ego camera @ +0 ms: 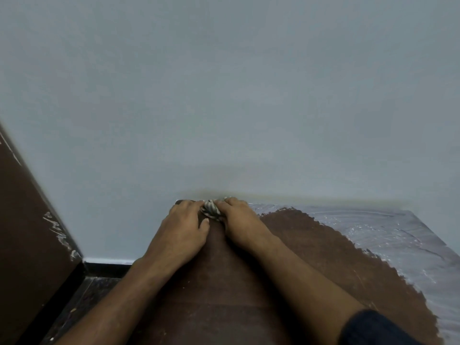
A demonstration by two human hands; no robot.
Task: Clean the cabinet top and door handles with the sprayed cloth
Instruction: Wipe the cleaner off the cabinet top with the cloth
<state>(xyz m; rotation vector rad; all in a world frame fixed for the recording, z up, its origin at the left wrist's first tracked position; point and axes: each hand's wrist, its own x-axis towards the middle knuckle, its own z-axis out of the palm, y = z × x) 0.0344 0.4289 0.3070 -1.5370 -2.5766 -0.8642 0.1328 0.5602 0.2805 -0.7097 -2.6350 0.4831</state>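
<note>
The cloth (211,212) looks soft and light, bunched small at the frame's centre. Both the left hand (185,229) and the right hand (240,221) have their fingers curled on it, pressing it to the cabinet top (298,245); holding the whole bunch seems best.

I see a dim, flat, cool-toned picture with no clear light source; the wall (224,83) reads as even grey-blue. A soft shadow smudges the wall just above the left hand (185,226) and right hand (240,220), with a faint yellowish fringe along the cabinet top (298,245) where it meets the wall. The whitish film on the right of that top catches small, dull glints. I find the whole frame soft, detail smeared, and the straight edges lean and bow toward the corners from the wide lens.
</note>
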